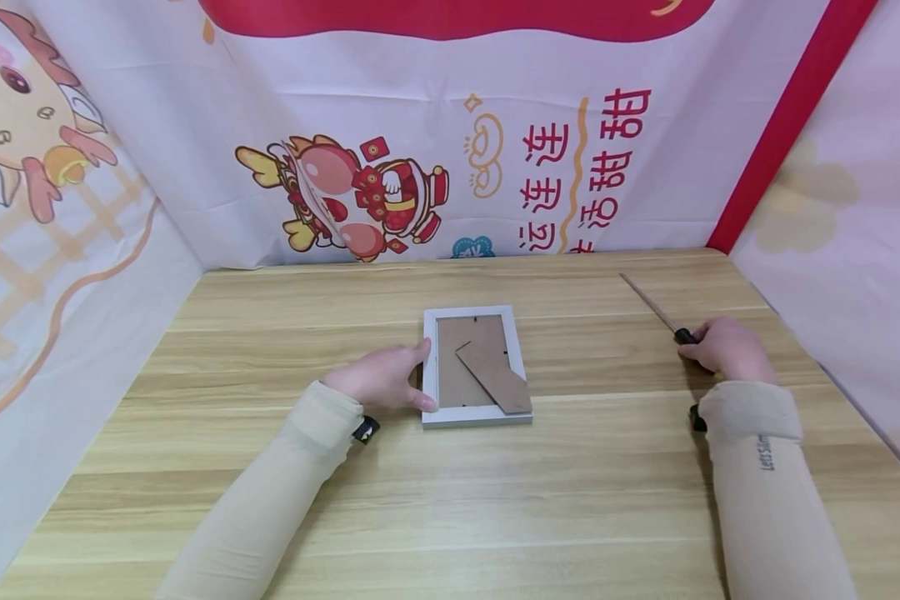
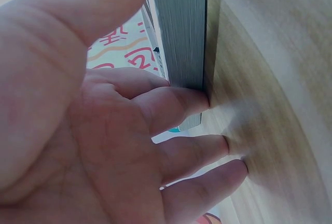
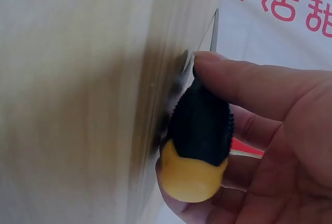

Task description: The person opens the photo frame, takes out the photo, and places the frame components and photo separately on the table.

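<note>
A white picture frame lies face down on the table, its brown backing board up and its brown stand leg slanting over the board's lower right. My left hand is at the frame's left side, thumb by the near corner, fingers extended. In the left wrist view those fingers touch the frame's grey side edge and the table top. Over at the right, my right hand grips a screwdriver with a black and yellow handle. Its long thin shaft points to the far left, low over the table.
The wood-grain table extends around both hands. A white cloth printed with red characters and cartoon figures hangs along the table's back edge. Similar cloths stand at the left and right sides.
</note>
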Tool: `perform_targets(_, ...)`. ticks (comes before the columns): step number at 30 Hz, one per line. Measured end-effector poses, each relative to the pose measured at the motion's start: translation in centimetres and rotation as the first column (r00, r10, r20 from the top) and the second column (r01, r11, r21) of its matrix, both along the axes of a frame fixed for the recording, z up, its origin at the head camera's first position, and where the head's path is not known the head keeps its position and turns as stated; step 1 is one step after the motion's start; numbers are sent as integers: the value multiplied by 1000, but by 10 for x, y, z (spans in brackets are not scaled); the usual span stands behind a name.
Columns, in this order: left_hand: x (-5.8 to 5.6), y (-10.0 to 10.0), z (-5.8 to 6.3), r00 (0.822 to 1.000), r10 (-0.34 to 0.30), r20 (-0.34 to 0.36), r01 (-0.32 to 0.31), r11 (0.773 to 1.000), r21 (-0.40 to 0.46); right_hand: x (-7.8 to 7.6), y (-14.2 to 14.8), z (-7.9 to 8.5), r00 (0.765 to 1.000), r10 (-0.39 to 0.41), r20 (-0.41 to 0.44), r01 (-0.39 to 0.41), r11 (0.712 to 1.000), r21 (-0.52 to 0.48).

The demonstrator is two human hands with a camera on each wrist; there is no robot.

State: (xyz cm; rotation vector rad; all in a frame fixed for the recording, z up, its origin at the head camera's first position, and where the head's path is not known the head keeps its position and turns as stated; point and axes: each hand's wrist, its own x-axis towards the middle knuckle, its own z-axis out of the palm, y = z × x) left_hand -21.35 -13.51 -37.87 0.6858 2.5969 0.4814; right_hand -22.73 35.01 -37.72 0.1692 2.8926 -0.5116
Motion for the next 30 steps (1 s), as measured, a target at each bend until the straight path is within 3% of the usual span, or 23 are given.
perform_targets(6, 0, -1, 0, 1000, -14, -10, 14, 1000, 6, 0, 2, -2, 1000, -8, -13, 8, 1000, -17)
perform_targets(15, 0, -2, 0, 999, -29, -26, 29, 1000, 9, 0, 0, 3, 997, -58, 45, 60, 997, -53)
perform_targets(19, 0, -2, 0, 999, -26, -24, 26, 1000, 12, 2, -5, 13, 997, -71, -7, 70, 995, -76)
perform_targets(24, 0, -2, 0, 1000, -20, -20, 20, 1000, 17, 4, -18, 27, 994, -17, -111, 7, 997, -83)
perform_targets(30, 1, -1, 2, 1000, -11, -8, 11, 1000, 9, 4, -49, 47, 982, 111, -150, -122, 990, -66)
